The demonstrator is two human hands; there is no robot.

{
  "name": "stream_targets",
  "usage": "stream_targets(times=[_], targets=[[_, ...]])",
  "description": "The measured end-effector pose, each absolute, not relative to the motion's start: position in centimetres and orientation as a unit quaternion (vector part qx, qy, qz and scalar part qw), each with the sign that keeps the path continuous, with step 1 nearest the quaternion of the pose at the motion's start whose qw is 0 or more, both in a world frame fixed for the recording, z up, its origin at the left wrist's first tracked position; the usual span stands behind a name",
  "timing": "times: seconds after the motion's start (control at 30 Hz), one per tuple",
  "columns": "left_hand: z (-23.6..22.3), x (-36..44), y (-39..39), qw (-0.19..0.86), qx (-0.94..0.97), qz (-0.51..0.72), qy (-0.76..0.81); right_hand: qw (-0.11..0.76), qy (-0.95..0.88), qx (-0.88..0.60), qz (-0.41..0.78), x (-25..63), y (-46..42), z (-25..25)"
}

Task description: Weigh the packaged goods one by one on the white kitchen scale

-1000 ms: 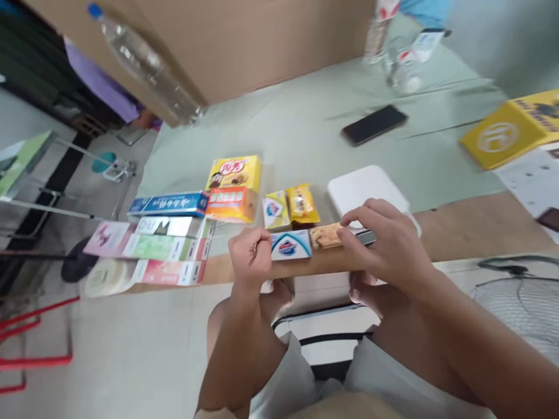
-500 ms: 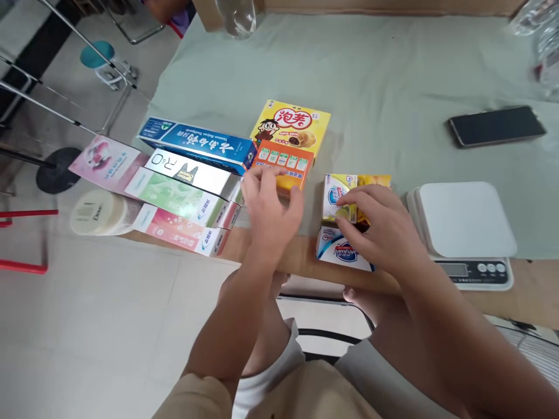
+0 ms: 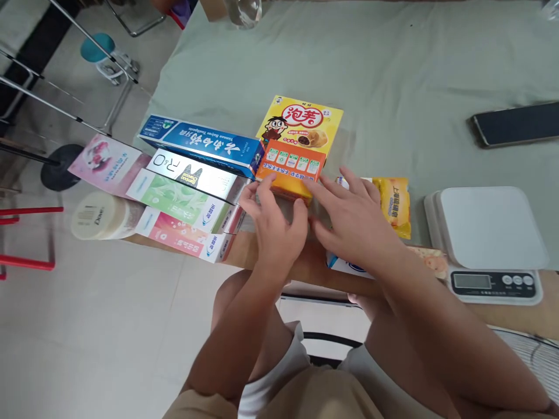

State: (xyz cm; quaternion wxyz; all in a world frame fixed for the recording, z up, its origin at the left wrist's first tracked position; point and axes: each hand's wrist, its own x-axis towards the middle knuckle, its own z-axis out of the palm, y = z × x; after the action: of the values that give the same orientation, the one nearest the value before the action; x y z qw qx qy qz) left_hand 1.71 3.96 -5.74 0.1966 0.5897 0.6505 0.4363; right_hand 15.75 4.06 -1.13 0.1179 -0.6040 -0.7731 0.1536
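Observation:
My left hand (image 3: 277, 233) is open, its fingers apart at the near edge of an orange box (image 3: 292, 163). The index fingertip seems to touch the box. From the other side my right hand (image 3: 351, 218) reaches over with spread fingers, one fingertip at the box's right corner. That box lies against a yellow cream-puff box (image 3: 301, 122). Left of it, toothpaste boxes lie side by side: a blue one (image 3: 203, 145), a white one (image 3: 192, 174), a green one (image 3: 177, 201) and a pink one (image 3: 181, 235). My right hand largely hides a white-and-blue soap box (image 3: 345, 267) and another small box.
A yellow soap packet (image 3: 396, 206) lies right of my right hand, before a white kitchen scale (image 3: 493, 227). Farther right is a black phone (image 3: 519, 124). A cream-lidded jar (image 3: 98, 215) and a pink box (image 3: 107, 160) are at the left edge. A stool (image 3: 98, 48) stands on the floor.
My right hand has left the small soap boxes and moved left to the orange box. My left hand has drawn slightly back toward the near edge. The view has shifted a little.

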Motion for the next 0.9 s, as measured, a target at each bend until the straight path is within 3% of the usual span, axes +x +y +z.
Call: stream_targets(times=[0.2,0.33,0.5,0.67,0.77,0.9], targets=[[-5.7,0.3,4.5,0.313,0.48,0.521,0.633,0.137,-0.772,-0.6,0.161,15.8,3.9,-1.3],[-5.4,-0.6,4.5,0.398,0.42,0.483,0.657,0.154,-0.75,-0.624,0.158,15.9,4.0,-1.7],[-4.7,-0.5,3.9,0.42,0.516,0.426,0.613,0.147,-0.761,-0.603,0.187,15.8,4.5,-2.0],[-4.3,-0.3,3.2,0.334,0.553,0.487,0.588,0.188,-0.758,-0.583,0.224,16.3,4.2,-0.4],[-4.0,0.5,2.6,0.267,0.566,0.575,0.527,0.246,-0.749,-0.57,0.233,17.2,3.2,1.4],[-3.3,2.8,1.8,0.266,0.579,0.6,0.484,0.368,-0.709,-0.539,0.268,19.1,1.4,2.5]])
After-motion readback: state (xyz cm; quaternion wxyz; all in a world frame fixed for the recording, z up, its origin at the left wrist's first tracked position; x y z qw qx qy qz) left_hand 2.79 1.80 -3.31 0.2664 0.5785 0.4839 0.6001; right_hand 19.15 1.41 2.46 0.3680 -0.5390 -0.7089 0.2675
